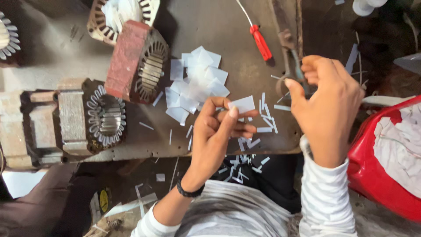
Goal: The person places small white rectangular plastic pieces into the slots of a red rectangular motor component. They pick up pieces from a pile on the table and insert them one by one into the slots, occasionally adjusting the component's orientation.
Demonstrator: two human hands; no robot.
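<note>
My left hand pinches a small white rectangle of paper between thumb and fingers, above the dark workbench. My right hand grips the handles of a pair of metal scissors, whose blades point away from me. A pile of cut white paper pieces lies just left of my left hand. Thin white offcut strips are scattered between my hands and along the bench's near edge.
A red-handled screwdriver lies at the back. Left stand motor stators: a red one, a rusty one, another holding paper. A red basin with white scraps is on the right.
</note>
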